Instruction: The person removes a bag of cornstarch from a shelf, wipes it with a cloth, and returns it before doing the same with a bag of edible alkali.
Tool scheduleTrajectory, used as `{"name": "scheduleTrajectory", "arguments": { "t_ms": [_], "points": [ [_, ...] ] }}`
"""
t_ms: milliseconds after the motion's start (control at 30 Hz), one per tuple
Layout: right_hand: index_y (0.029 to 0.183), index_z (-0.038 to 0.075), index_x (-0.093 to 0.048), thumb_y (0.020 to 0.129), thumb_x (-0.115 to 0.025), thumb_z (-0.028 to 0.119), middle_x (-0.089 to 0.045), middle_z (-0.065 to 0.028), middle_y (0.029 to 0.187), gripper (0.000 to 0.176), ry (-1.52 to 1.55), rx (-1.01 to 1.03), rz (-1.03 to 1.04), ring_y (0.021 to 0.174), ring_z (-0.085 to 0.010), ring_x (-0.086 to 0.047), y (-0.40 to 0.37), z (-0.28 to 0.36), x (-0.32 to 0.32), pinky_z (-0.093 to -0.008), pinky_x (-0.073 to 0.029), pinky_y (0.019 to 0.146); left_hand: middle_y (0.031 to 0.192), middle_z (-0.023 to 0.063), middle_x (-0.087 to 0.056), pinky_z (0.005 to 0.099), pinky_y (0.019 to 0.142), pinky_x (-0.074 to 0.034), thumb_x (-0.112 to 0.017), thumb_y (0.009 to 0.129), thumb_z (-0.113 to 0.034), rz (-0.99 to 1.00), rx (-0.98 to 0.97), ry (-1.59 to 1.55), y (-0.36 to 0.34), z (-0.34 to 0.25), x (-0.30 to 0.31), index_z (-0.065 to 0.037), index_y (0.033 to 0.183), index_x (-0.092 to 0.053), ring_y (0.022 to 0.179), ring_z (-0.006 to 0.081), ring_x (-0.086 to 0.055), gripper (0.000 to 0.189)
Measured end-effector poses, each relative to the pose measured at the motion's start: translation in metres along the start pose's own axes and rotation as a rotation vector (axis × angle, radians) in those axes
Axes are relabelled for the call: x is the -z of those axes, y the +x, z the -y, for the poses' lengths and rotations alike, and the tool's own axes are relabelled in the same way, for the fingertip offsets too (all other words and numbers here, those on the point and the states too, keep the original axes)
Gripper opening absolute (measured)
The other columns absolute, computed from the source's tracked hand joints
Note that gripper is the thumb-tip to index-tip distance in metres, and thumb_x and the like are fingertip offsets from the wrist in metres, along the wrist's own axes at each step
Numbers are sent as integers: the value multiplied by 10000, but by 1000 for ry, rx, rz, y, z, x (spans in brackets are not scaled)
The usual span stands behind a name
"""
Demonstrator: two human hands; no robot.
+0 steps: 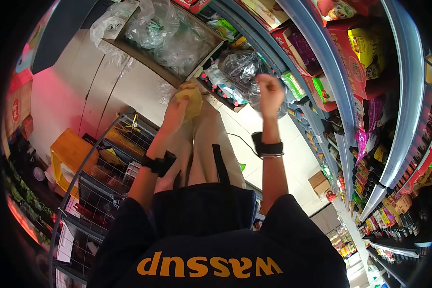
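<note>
My left hand [177, 113] is closed on a crumpled yellow cloth [193, 106], held above my beige trouser legs near the corner of an open cardboard box. To the right, my right hand [270, 96] is raised, its fingers curled in. Whatever it grips, if anything, I cannot make out. Just behind that hand lies a bundle in dark, shiny clear plastic [242, 67]. Bottles with red caps [219, 90] stand beside the bundle, partly covered by it.
The cardboard box [138, 56] holds crumpled clear plastic bags [153, 29]. Shelves of packaged goods [317, 67] curve along the right. A dark wire rack [98, 180] stands at left, near an orange-yellow crate [69, 153]. A thin black cable [242, 140] crosses the pale tiled floor [293, 149].
</note>
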State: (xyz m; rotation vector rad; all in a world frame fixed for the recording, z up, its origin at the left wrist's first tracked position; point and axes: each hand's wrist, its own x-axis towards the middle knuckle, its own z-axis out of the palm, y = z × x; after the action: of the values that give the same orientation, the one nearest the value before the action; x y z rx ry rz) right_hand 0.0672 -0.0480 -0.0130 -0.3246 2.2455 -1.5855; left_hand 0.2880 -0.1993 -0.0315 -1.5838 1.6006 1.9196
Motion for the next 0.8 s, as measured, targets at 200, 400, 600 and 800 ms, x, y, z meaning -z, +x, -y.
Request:
{"name": "scheduleTrajectory", "arguments": {
  "t_ms": [200,400,600,800],
  "points": [
    [901,-55,-567,767,-501,39,-603,-113,844,176,-340,363,-380,797,-199,-560,89,35,69,-301,-425,720,849,172,-592,319,694,-426,-473,810,-364,-152,-5,272,-9,9,29,13,972,-543,805,281,-575,417],
    [973,28,-576,779,-506,174,-587,-160,942,252,-870,500,-206,882,-328,-540,147,31,72,-375,-392,800,872,205,-571,325,685,-426,-465,824,-317,-178,-153,207,-14,21,36,5,1032,-502,798,287,-570,385],
    [1023,56,-560,790,-503,240,-567,-142,1017,302,-954,572,-142,953,-313,-522,173,24,61,-371,-388,831,902,205,-561,331,712,-424,-420,860,-275,-56,-57,543,-38,-34,31,22,975,-542,803,301,-554,341],
    [1008,64,-569,808,-492,268,-576,-138,985,296,-541,653,-446,935,-309,-526,190,-16,54,-381,-405,802,1108,193,-485,342,825,-390,-447,845,-167,-317,-734,563,-44,-50,23,53,985,-531,969,321,-483,274]
  ]
}}
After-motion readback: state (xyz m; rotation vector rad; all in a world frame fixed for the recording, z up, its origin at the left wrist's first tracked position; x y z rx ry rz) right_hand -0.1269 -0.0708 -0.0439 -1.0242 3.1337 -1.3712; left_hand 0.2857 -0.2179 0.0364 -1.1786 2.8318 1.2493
